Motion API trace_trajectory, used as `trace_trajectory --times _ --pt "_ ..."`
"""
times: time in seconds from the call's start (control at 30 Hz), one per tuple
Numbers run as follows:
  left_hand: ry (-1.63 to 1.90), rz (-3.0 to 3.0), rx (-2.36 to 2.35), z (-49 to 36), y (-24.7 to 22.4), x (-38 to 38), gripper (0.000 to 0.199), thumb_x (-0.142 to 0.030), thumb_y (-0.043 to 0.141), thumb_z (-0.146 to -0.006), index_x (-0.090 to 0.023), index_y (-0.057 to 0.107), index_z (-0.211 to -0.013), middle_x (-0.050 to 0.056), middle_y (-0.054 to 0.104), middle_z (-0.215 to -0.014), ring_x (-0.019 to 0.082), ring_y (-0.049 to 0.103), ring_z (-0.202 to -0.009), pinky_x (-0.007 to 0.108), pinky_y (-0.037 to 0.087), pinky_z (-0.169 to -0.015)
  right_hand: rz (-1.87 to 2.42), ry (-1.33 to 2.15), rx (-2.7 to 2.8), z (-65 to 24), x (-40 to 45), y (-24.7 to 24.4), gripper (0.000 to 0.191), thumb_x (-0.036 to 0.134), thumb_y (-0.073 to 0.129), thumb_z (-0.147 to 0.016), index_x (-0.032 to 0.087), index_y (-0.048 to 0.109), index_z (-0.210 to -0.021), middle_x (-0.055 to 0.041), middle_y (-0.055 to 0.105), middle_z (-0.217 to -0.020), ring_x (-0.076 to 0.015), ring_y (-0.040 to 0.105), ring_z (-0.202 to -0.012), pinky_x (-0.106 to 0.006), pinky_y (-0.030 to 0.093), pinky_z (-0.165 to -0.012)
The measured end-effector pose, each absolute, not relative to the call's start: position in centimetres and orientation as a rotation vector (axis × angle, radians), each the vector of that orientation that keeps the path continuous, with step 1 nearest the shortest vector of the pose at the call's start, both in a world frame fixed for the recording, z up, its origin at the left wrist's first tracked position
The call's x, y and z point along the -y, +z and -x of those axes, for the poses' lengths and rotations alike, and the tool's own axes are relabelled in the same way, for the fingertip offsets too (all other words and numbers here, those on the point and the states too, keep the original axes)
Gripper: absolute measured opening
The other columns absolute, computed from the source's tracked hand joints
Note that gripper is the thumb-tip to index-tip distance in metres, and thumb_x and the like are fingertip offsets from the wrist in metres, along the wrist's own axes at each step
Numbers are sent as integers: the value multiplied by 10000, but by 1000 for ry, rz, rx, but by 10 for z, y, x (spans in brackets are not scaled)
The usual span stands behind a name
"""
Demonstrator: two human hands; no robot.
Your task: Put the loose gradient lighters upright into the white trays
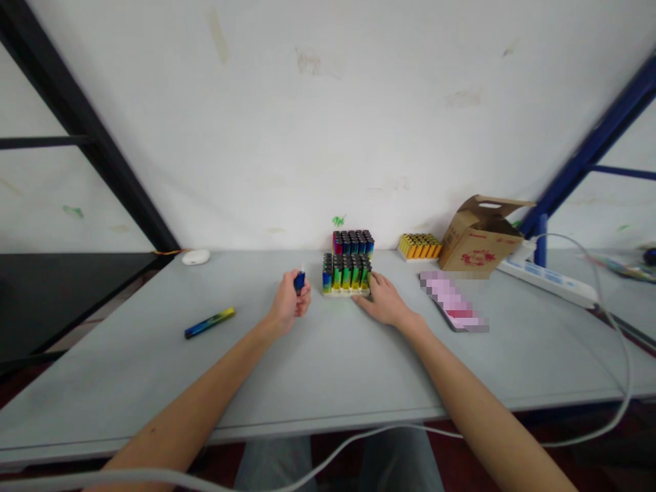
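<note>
My left hand (pixel 291 302) is closed around a dark blue lighter (pixel 300 281), held upright just left of the lighter rack. A small pale tip shows above the lighter; whether it is a flame I cannot tell. My right hand (pixel 383 298) grips the near right corner of a white tray (pixel 338 294), thumb at its front and fingers along its side. Rows of blue, green and yellow lighters (pixel 346 273) with black tops stand in that tray. Directly behind it is a second block of lighters (pixel 353 242) in red and blue.
A blue-yellow stick-like object (pixel 210 323) lies at left, a white case (pixel 195 257) behind it. Yellow-orange cylinders (pixel 420 247), an open cardboard box (pixel 479 239), a phone (pixel 454 301) and a power strip (pixel 551 280) are at right. A white cable (pixel 622 348) crosses the table's right edge.
</note>
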State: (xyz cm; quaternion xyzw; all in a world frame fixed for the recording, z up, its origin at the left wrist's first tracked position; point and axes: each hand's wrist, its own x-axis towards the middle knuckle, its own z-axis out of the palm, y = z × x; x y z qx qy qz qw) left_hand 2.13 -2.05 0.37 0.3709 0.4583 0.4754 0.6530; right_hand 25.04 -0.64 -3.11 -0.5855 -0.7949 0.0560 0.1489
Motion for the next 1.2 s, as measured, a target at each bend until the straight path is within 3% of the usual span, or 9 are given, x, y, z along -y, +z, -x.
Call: trace_trajectory --times 0.27,0.43,0.6,0.77,0.87,0.97,1.03,1.2 --pt "1061 -821 -1007 -22 7 22 520 -434 224 -927 -197 361 -485 -88 173 -408 51 110 -314 165 91 -325 1676 153 2283 -251 6 -32 574 460 491 -917 48 458 -1314 -229 485 -1364 -308 409 -1309 -401 328 -1084" --pt "1098 -872 -938 -22 7 23 535 -424 208 -945 -161 520 -598 -55 312 -444 68 255 -330 174 205 -344 1660 140 2281 -251 7 -32 568 463 497 -913 49 474 -1300 -232 495 -1353 -317 430 -1290 -412 338 -1080" --pt "1209 -873 -834 -23 3 21 350 -228 302 -919 -105 604 -790 12 513 -590 101 473 -472 204 404 -456 1608 145 2242 -253 5 -38 559 446 528 -899 53 488 -1294 -240 508 -1345 -322 452 -1281 -437 350 -1082" --pt "1181 -983 -775 -24 -1 23 122 -249 513 -901 -136 560 -901 32 622 -714 137 592 -582 247 491 -528 1328 113 2042 -266 -2 -30 745 513 652 -796 93 429 -1369 -225 478 -1397 -353 421 -1319 -518 338 -1100" --pt "1127 -1048 -753 -26 -2 28 199 -328 628 -869 -169 535 -945 26 652 -778 161 638 -642 310 549 -581 1127 -3 1726 -269 0 -13 486 412 538 -894 159 499 -1307 -169 543 -1334 -301 487 -1260 -515 379 -1066" --pt "1090 -1109 -719 -28 -5 29 322 -352 743 -790 -173 554 -980 23 675 -795 170 671 -730 354 574 -712 928 -72 1658 -261 10 -1 214 283 520 -909 198 637 -1066 -107 668 -1080 -249 597 -1063 -458 457 -971" --pt "1056 -1153 -700 -29 -8 29 388 -361 789 -745 -165 582 -1007 38 701 -814 184 687 -805 378 558 -823 833 -82 1721 -251 17 2 169 226 519 -906 209 657 -1003 -82 689 -970 -226 619 -961 -428 493 -901" --pt "951 -1256 -679 -31 -16 27 418 -420 797 -722 -134 674 -1001 92 732 -976 207 679 -957 387 507 -955 752 -4 1870 -230 23 -7 234 214 565 -897 228 669 -1106 -80 710 -1026 -230 611 -1009 -437 509 -909"
